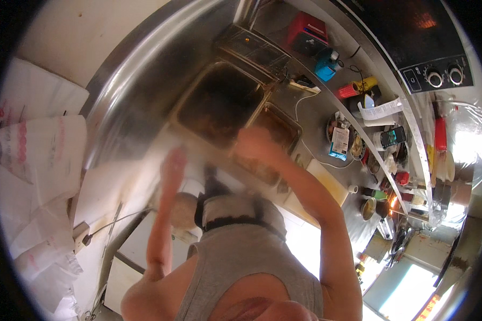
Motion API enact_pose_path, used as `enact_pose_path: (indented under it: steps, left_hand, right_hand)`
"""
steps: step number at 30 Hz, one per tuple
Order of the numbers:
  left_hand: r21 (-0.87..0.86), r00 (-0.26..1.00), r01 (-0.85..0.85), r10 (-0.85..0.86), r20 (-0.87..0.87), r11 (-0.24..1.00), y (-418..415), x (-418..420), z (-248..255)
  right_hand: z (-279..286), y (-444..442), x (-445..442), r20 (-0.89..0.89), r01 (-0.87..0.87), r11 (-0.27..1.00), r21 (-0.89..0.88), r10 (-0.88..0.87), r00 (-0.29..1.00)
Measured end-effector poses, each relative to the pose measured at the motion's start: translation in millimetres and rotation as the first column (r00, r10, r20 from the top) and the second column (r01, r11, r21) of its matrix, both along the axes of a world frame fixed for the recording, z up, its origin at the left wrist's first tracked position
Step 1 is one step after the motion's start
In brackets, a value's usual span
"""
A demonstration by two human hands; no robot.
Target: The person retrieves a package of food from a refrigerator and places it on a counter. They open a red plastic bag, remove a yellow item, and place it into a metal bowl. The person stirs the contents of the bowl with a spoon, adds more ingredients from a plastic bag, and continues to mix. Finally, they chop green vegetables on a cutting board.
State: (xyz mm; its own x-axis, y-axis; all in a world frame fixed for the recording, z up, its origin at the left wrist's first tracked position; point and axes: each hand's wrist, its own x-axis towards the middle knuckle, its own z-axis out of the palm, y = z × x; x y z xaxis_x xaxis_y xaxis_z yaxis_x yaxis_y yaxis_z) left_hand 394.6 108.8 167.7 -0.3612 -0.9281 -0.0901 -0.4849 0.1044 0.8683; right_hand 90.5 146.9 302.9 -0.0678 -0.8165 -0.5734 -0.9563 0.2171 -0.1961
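A deep fryer with a dark, greasy large basin (219,106) lies in front of me. Beside it on the right sits a narrower metal tray (275,124) with brown residue. My right hand (255,142) hovers over the divider between basin and tray, its fingers curled and blurred; whether it grips anything does not show. My left hand (174,162) hangs at the left, near the fryer's front edge, too hazy to make out its fingers. Haze veils both hands and the front edge.
A steel backsplash (144,64) curves behind the fryer. On the right counter are a cutting board (321,180), a blue-and-white packet (339,142), a white cable (299,108) and a blue bottle (325,70). White plastic bags (44,148) hang at left. A flame (393,202) burns far right.
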Motion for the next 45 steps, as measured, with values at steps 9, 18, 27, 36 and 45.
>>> enact_pose_path:
  steps: [9, 18, 27, 36, 45]
  left_hand:
    - [-0.637, 0.857, 0.498, -0.446, 0.258, 0.588, -176, -289, 129]
    - [-0.609, 0.622, 0.783, -0.127, 0.773, 0.129, -219, -374, 77]
    - [-0.685, 0.680, 0.727, -0.179, 0.711, 0.040, -211, -375, 91]
    - [-0.357, 0.509, 0.805, -0.244, 0.825, 0.473, -191, -401, 127]
    - [-0.366, 0.791, 0.551, -0.328, 0.517, 0.750, -170, -299, 181]
  right_hand:
    - [72, 131, -37, -0.058, 0.194, 0.981, -0.016, -0.194, 0.979]
    - [-20, 162, -25, -0.226, 0.255, 0.944, 0.209, -0.207, 0.952]
    - [60, 93, -25, -0.138, 0.143, 0.967, -0.213, -0.175, 0.975]
    - [-35, -21, 2, -0.528, -0.546, 0.838, 0.025, 0.474, 0.704]
    - [-43, -19, -3, -0.399, -0.555, 0.831, 0.037, 0.522, 0.754]
